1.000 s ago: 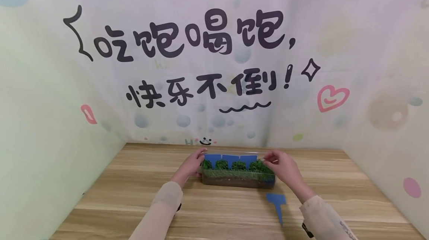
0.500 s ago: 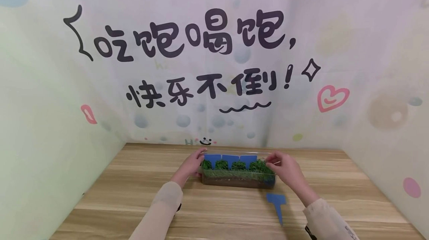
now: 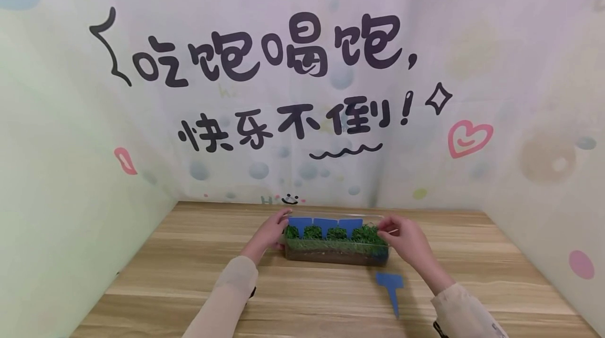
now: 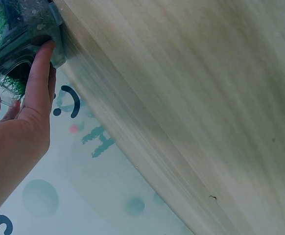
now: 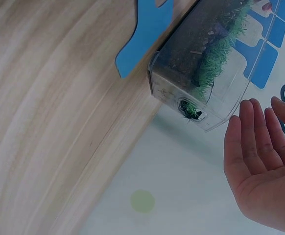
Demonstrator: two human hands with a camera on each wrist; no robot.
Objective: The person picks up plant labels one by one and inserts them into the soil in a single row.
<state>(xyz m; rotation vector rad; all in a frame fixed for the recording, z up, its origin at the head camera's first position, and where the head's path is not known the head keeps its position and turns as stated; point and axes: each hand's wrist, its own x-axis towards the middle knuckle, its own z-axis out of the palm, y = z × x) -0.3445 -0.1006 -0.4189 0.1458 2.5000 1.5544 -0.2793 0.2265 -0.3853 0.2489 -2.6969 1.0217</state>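
A long clear plastic planter box [image 3: 336, 256] with brown soil and green artificial grass [image 3: 361, 233] stands on the table. Three blue T-shaped plant labels [image 3: 325, 223] stand upright in a row along its back. My left hand [image 3: 271, 230] grips the box's left end, one finger [image 4: 38, 76] stretched along the end wall and the thumb at the rim. At the opposite end is my right hand [image 3: 408, 241]; in the right wrist view its fingers [image 5: 249, 129] are fairly straight, tips right by the rim, nothing held. Another blue plant label [image 3: 390, 285] lies flat in front of the box.
The wood-grain table [image 3: 189, 275] carries all of this. A pale printed backdrop [image 3: 331, 180] with dark lettering rises just behind the box, and side walls [image 3: 543, 180] flank the table.
My right hand has drawn slightly to the right along the box's end, off the grass corner. The left hand, box and labels have stayed put.
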